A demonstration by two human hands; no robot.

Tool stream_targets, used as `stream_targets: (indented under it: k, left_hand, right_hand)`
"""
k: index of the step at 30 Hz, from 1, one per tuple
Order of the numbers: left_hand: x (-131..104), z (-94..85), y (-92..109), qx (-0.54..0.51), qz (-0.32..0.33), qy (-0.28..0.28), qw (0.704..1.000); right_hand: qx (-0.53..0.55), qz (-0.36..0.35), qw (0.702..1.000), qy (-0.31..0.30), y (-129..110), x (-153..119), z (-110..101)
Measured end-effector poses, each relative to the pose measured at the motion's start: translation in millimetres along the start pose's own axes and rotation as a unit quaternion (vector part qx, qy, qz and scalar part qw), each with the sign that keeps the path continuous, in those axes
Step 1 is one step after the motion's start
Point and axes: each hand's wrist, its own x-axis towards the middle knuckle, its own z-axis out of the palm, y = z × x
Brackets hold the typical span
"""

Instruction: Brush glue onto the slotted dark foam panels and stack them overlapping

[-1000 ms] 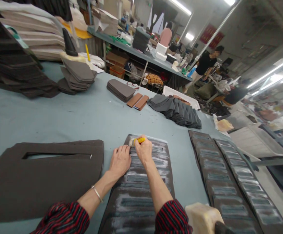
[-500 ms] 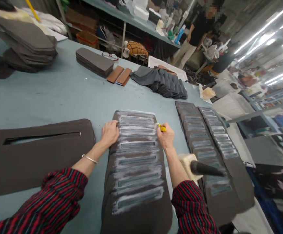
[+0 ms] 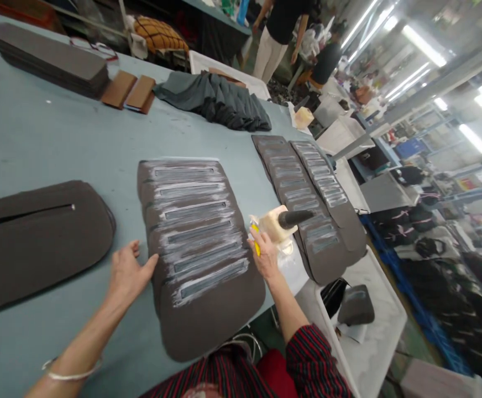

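Note:
In front of me lies a fanned stack of dark brown panels (image 3: 208, 326). Each exposed band has a narrow slot framed by smeared white glue. My left hand (image 3: 131, 271) is beside the stack's left edge, fingers apart, with the thumb at the edge. A yellow-handled brush (image 3: 257, 241) is gripped in my right hand (image 3: 267, 260), right of the stack. The brush head is next to a cream-coloured container (image 3: 274, 223) with a black tapered piece sticking out; whether they touch, I cannot tell.
More slotted panels (image 3: 42, 237) lie at left, and glue-marked ones (image 3: 328, 254) at right. Behind are a brown stack (image 3: 54, 58), glasses (image 3: 100, 50), two tan pieces (image 3: 130, 93) and dark folded pieces (image 3: 220, 102). A white tray (image 3: 384, 331) stands lower right. A person (image 3: 280, 33) stands beyond.
My view has swung right and down. My left hand has left the stack's top left and slid lower along its side, opening. My right hand has carried the brush from the top right edge to the container.

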Motion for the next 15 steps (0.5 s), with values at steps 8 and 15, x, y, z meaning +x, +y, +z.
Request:
stream_targets:
  k: [8,15]
  left_hand:
    - [-84,-20.5,30,0.029,0.133,-0.044,0.990]
    - [-121,-18.6,37,0.072,0.245,-0.038,0.966]
  right_hand:
    - [0.232,0.212,0.947,0.059,-40,-44,-8]
    - [0.347,0.157,0.924,-0.035,-138,-52,48]
